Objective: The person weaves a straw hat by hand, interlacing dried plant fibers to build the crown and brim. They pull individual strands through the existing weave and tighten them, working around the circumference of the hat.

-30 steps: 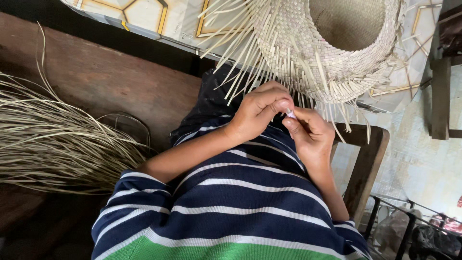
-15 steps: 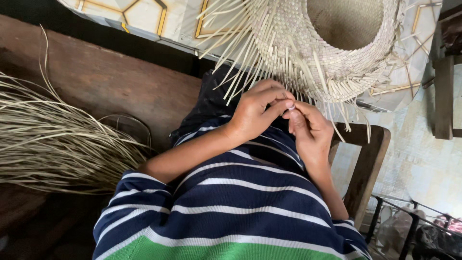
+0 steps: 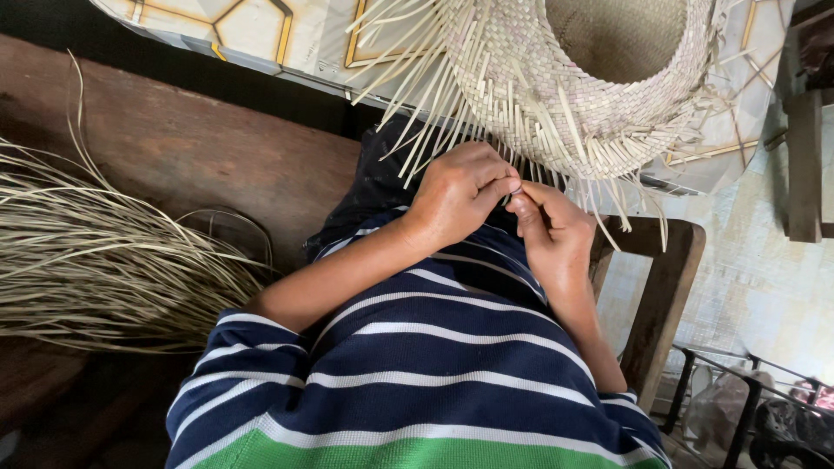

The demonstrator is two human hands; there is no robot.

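Below the fringed rim of a half-woven straw basket (image 3: 599,95), both hands meet: left hand (image 3: 456,195) and right hand (image 3: 552,234) pinch a loose strand together. Dried straw bundle (image 3: 104,260) lies left.

Pale straw, near cream, across the woven basket (image 3: 599,95), in a tight criss-cross plait with loose strips of the same shade fringing the rim. Dry tan and beige through the bundle of loose strands (image 3: 104,260). Dark reddish brown on the wooden counter (image 3: 200,148), worn and dull. Navy with thin white stripes on the shirt (image 3: 434,382), then a broad green band at the lower edge. White sheet (image 3: 261,35) with yellow-gold geometric lines. Brown wooden chair frame (image 3: 660,295).
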